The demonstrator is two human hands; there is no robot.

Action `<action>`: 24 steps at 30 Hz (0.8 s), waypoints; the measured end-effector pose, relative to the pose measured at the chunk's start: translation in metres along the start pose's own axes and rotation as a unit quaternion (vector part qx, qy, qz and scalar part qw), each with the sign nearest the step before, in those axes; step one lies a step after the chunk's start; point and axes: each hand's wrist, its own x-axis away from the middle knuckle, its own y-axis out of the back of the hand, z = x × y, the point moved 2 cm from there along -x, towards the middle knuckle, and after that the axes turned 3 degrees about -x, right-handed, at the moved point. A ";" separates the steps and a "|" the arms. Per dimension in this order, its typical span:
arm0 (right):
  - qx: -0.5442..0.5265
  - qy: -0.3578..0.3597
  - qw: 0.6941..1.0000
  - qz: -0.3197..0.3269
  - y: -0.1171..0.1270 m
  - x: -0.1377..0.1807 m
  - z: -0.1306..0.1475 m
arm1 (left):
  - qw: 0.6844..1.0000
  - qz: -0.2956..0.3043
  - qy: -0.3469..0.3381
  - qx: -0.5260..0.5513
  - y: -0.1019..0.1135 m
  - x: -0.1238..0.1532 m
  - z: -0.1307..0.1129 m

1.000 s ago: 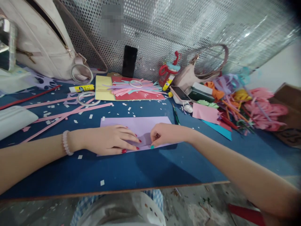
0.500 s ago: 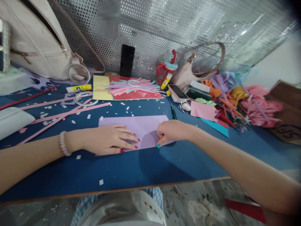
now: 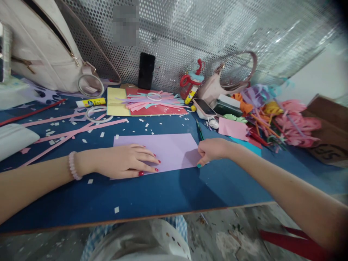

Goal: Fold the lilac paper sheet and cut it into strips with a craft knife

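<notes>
A sheet of light purple paper lies flat on the blue table in front of me. My left hand rests flat on its left part, fingers stretched out and a beaded bracelet round the wrist. At the right end of the sheet is my right hand, its fingers curled into a fist. Its thumb, with a green nail, touches down by the sheet's lower right edge. The right hand covers part of that end. Just behind it lies a dark green pen-like tool.
Behind the sheet are paper strips on red and yellow sheets, a glue stick and tape rolls. A phone leans on the mesh wall. Right: a phone in a pink case, pink paper, ribbons, and a cardboard box.
My right hand has slid to the right along the sheet's lower edge, still curled, to its right end. My left hand and the purple paper have stayed in place.
</notes>
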 end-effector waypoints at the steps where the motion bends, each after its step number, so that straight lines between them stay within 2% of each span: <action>1: -0.005 -0.006 1.000 -0.002 -0.002 0.001 -0.005 | 1.000 0.002 0.000 0.000 0.000 0.000 0.000; 6: -0.050 -0.023 0.998 -0.018 -0.015 0.002 -0.032 | 1.000 -0.003 0.002 0.002 0.001 0.000 -0.001; 11: -0.158 0.010 0.987 -0.036 -0.021 0.006 -0.052 | 1.000 -0.026 -0.008 -0.004 -0.001 0.001 -0.001; 15: -0.281 0.050 0.957 -0.044 -0.020 0.015 -0.047 | 0.999 -0.022 -0.012 -0.023 -0.001 0.002 -0.003; 19: -0.421 0.031 0.902 -0.090 -0.023 0.017 -0.035 | 0.999 -0.033 -0.009 -0.040 -0.002 0.002 -0.007; 21: -0.445 0.029 0.888 -0.116 -0.026 0.014 -0.032 | 0.998 -0.050 -0.011 -0.040 -0.004 0.002 -0.007; 24: -0.431 0.056 0.887 -0.158 -0.027 0.009 -0.031 | 0.997 -0.059 -0.007 -0.044 -0.001 0.002 -0.010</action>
